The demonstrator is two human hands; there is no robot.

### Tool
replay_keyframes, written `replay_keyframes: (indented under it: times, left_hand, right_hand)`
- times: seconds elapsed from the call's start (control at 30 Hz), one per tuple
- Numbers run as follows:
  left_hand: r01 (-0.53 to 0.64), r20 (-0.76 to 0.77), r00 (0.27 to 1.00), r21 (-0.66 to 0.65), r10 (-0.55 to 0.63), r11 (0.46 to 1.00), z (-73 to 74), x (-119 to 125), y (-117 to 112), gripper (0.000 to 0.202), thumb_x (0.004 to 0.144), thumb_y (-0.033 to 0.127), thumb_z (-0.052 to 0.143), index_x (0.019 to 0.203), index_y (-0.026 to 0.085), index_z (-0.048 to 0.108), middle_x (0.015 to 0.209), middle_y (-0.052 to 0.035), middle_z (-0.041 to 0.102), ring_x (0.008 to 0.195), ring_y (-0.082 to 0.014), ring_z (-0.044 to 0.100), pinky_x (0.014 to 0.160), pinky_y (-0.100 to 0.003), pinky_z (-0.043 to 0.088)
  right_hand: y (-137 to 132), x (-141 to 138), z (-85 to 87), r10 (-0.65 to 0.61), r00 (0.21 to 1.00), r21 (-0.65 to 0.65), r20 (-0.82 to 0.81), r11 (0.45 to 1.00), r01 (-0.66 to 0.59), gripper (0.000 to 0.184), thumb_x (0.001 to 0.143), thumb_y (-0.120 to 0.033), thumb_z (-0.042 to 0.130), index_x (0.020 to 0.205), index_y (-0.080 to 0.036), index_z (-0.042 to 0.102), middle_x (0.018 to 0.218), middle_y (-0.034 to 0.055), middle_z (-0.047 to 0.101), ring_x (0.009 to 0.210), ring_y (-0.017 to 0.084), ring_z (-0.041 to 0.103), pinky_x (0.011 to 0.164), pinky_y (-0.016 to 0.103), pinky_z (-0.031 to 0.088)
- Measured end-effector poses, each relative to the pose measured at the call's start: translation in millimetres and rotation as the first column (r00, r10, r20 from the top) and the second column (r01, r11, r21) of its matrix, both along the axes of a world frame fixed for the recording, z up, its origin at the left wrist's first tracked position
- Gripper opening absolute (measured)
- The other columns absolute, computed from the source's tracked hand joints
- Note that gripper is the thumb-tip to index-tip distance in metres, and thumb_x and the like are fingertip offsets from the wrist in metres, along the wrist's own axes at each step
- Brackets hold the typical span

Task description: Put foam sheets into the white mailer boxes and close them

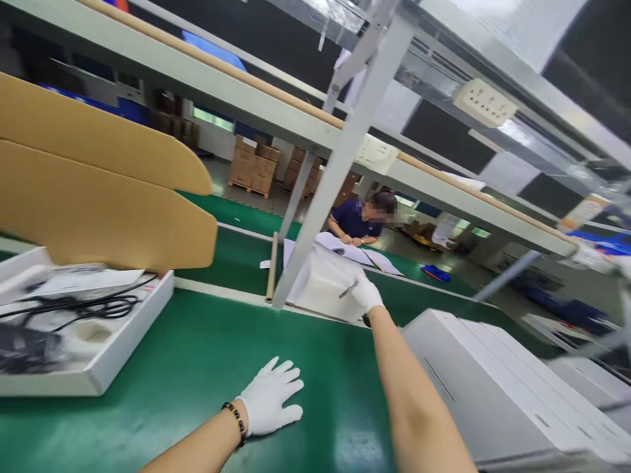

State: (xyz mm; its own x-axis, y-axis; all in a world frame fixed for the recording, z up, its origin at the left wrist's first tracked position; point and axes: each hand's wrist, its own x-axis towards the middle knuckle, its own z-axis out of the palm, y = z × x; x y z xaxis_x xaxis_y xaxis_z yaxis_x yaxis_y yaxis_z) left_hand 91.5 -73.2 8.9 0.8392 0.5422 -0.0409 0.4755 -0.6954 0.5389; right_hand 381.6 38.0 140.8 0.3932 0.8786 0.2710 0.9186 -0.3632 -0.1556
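Note:
Both my hands wear white gloves. My left hand [272,397] lies flat on the green work surface [197,368], fingers spread, holding nothing; a dark bead bracelet circles its wrist. My right hand [362,287] reaches far forward and grips the near edge of a white sheet or pad [323,284] that stands tilted against the grey upright post [340,164]. A thin dark pen-like object sits between its fingers.
An open white box [113,348] with black cables, papers and brown cardboard flaps [98,197] sits at left. A stack of white flat boxes [497,387] lies at right. Beyond the shelf frame another person in a dark shirt leans over papers. Cartons stand on pallets behind.

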Motion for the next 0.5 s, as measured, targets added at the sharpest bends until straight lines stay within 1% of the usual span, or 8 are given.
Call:
replay_keyframes:
  times: [0.07, 0.13, 0.2, 0.3, 0.33, 0.4, 0.47, 0.5]
  left_hand:
    - [-0.055, 0.033, 0.998, 0.007, 0.054, 0.998, -3.4, 1.4, 2.4, 0.051, 0.090, 0.049, 0.049, 0.133, 0.021, 0.057, 0.145, -0.0082, 0.048, 0.142, -0.0279, 0.030, 0.119, -0.051, 0.013]
    - [-0.125, 0.043, 0.991, 0.016, 0.124, 0.992, -3.1, 0.2, 3.1, 0.050, 0.092, 0.048, 0.047, 0.132, 0.021, 0.057, 0.143, -0.0081, 0.051, 0.141, -0.0285, 0.032, 0.119, -0.053, 0.013]
    - [-0.190, 0.032, 0.981, 0.009, 0.190, 0.982, 3.2, -8.3, -0.2, 0.052, 0.093, 0.049, 0.044, 0.135, 0.021, 0.054, 0.145, -0.0095, 0.049, 0.140, -0.0313, 0.033, 0.117, -0.057, 0.017]
    - [-0.328, 0.087, 0.944, 0.126, 0.318, 0.936, 25.1, -47.4, -11.2, 0.054, 0.091, 0.052, 0.045, 0.136, 0.024, 0.053, 0.146, -0.0094, 0.047, 0.140, -0.0353, 0.031, 0.114, -0.064, 0.017]
    - [-0.411, 0.142, 0.911, 0.217, 0.388, 0.885, 34.7, -68.7, -14.3, 0.051, 0.090, 0.052, 0.047, 0.132, 0.025, 0.056, 0.144, -0.0087, 0.050, 0.139, -0.0351, 0.033, 0.114, -0.063, 0.017]
    - [-0.626, 0.281, 0.779, 0.399, 0.561, 0.670, 53.8, -120.1, -16.1, 0.042, 0.090, 0.047, 0.046, 0.121, 0.024, 0.063, 0.133, -0.0101, 0.059, 0.129, -0.0325, 0.047, 0.112, -0.057, 0.026]
    - [-0.803, 0.281, 0.557, 0.422, 0.781, 0.421, 69.1, -172.7, -11.3, 0.046, 0.091, 0.048, 0.042, 0.113, 0.016, 0.065, 0.116, -0.0152, 0.067, 0.112, -0.0308, 0.060, 0.100, -0.047, 0.043]
    - [-0.836, 0.163, 0.455, 0.415, 0.876, 0.358, 74.3, -195.0, -7.2, 0.050, 0.089, 0.054, 0.041, 0.108, 0.014, 0.066, 0.106, -0.0167, 0.070, 0.101, -0.0325, 0.064, 0.089, -0.046, 0.048]
  right_hand:
    - [-10.0, -13.8, 6.4, -0.020, 1.000, 0.089, 0.006, 0.996, 0.019, 0.028, 0.086, -0.023, 0.046, 0.108, -0.012, 0.059, 0.092, 0.0131, 0.066, 0.082, 0.023, 0.063, 0.070, 0.031, 0.044]
    - [-22.0, -24.9, 11.0, -0.024, 1.000, 0.276, 0.006, 0.961, 0.021, 0.037, 0.085, -0.023, 0.042, 0.117, -0.010, 0.055, 0.102, 0.0158, 0.065, 0.088, 0.025, 0.063, 0.075, 0.033, 0.045]
    - [-39.2, -32.4, 12.2, 0.042, 0.999, 0.537, 0.026, 0.842, -0.049, 0.036, 0.082, -0.028, 0.044, 0.111, -0.011, 0.058, 0.099, 0.0145, 0.066, 0.082, 0.023, 0.063, 0.073, 0.033, 0.046]
    - [-81.4, -38.2, 3.9, 0.203, 0.975, 0.785, 0.095, 0.587, -0.198, 0.032, 0.081, -0.046, 0.049, 0.088, -0.016, 0.060, 0.077, 0.0069, 0.064, 0.062, 0.018, 0.057, 0.062, 0.030, 0.045]
    - [-99.7, -39.2, -2.1, 0.228, 0.969, 0.813, 0.093, 0.544, -0.206, 0.037, 0.079, -0.054, 0.052, 0.081, -0.018, 0.058, 0.068, 0.0034, 0.060, 0.057, 0.016, 0.053, 0.059, 0.029, 0.043]
    - [-138.6, -41.2, -19.3, 0.218, 0.976, 0.834, 0.014, 0.536, -0.132, 0.048, 0.073, -0.069, 0.056, 0.070, -0.021, 0.052, 0.055, -0.0023, 0.050, 0.048, 0.013, 0.046, 0.054, 0.028, 0.040]
    - [-174.5, -44.3, -42.1, 0.243, 0.961, 0.807, -0.134, 0.590, -0.037, 0.056, 0.068, -0.078, 0.057, 0.069, -0.022, 0.050, 0.053, -0.0028, 0.050, 0.048, 0.014, 0.046, 0.053, 0.029, 0.041]
    - [-189.2, -46.6, -54.8, 0.272, 0.938, 0.781, -0.215, 0.624, -0.002, 0.058, 0.067, -0.079, 0.057, 0.070, -0.022, 0.051, 0.055, -0.0019, 0.052, 0.049, 0.015, 0.048, 0.053, 0.030, 0.041]
